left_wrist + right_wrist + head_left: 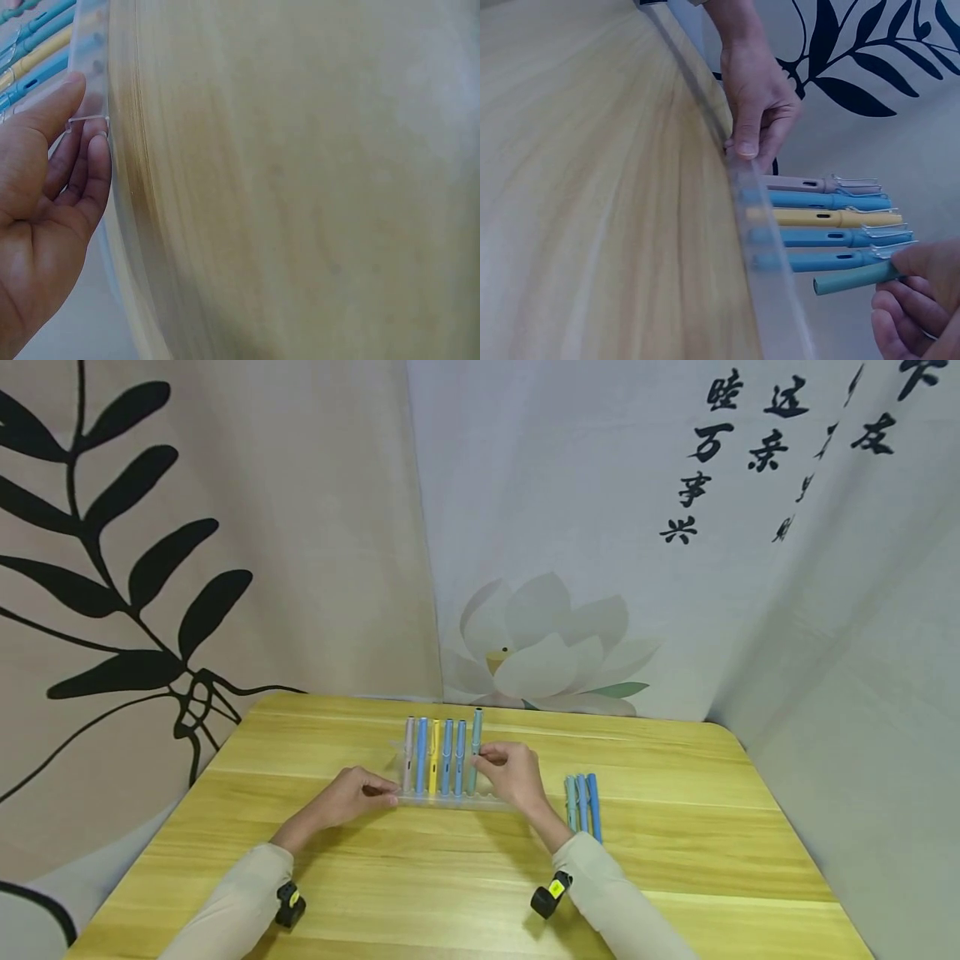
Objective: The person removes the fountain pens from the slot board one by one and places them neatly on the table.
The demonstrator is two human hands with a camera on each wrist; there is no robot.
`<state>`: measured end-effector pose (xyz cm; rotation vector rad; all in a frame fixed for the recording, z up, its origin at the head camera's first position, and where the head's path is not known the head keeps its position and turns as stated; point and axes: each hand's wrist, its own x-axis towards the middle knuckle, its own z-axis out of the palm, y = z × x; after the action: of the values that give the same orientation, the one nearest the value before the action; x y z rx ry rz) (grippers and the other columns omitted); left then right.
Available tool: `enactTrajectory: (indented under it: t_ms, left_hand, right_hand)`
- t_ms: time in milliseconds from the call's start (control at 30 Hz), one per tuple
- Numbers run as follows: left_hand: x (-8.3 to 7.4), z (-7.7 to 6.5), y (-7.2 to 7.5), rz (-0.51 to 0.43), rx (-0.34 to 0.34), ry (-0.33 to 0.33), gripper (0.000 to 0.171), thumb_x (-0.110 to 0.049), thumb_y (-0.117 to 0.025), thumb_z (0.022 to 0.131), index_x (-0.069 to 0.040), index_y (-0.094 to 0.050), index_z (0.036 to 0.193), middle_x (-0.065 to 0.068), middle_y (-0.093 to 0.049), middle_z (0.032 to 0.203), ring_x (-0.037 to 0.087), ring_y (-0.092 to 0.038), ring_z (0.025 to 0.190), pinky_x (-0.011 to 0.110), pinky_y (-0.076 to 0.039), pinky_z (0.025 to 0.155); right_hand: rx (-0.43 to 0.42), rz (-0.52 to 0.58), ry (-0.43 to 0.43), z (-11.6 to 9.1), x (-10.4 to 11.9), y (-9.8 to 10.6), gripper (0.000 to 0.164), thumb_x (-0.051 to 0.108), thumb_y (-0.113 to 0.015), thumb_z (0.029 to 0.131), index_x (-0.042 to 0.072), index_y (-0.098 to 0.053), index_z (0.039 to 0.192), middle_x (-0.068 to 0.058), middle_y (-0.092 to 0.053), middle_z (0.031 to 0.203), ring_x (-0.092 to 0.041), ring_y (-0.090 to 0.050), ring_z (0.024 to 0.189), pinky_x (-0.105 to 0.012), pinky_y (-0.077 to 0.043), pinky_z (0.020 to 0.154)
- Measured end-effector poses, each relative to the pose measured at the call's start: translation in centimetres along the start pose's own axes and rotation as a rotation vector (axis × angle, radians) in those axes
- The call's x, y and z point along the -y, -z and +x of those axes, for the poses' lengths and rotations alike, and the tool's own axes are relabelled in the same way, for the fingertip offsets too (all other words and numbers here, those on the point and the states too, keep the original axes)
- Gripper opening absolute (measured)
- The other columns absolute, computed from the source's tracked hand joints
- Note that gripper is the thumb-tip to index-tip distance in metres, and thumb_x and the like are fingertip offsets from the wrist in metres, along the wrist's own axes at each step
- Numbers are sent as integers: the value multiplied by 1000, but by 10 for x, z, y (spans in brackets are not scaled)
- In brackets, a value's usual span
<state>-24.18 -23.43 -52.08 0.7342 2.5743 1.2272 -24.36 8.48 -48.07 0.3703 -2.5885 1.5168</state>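
Note:
At one end of a clear plastic pen rack, my left hand pinches the edge between thumb and fingers. Upright in the rack stand a greyish-purple pen, a yellow pen and several blue pens. My right hand pinches a green pen beside the last blue one. The right wrist view shows the lower end of this green pen bare and apart from the rack, slightly tilted against the row.
To the right, near my right forearm, a green pen and two blue pens lie side by side on the wooden table. A printed curtain hangs behind the table's back edge.

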Motion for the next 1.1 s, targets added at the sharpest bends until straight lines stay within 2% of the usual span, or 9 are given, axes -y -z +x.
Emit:
enactTrajectory:
  t_ms: [167,433,767,1100]
  left_hand:
    - [-1,-1,1,-9,6,-1,27,-25,-72,98,-6,-77,115,10,-76,114,11,-69,87,25,-57,74]
    - [0,-1,0,-17,4,10,26,-25,-72,98,-6,-78,115,11,-75,115,12,-68,87,25,-57,74]
    - [-2,-1,1,-2,3,13,30,-26,-71,98,-4,-77,117,11,-75,115,12,-69,89,25,-57,76]
    - [-3,0,1,3,3,5,29,-24,-71,98,-3,-76,117,11,-76,114,10,-68,87,25,-57,74]
  right_hand:
    - [-10,2,9,-1,4,8,21,23,-75,96,6,-79,108,-5,-78,96,-18,-74,86,-34,-60,77]
    - [-36,18,-42,-6,6,23,22,25,-76,94,10,-79,110,-2,-78,96,-17,-74,88,-36,-60,80]
    - [-82,18,-25,-15,-3,47,23,24,-78,93,8,-80,109,-4,-78,94,-19,-74,85,-38,-60,77]
    - [-124,-30,-50,-26,-11,74,24,25,-77,94,8,-80,111,-3,-78,95,-19,-73,86,-37,-59,76]
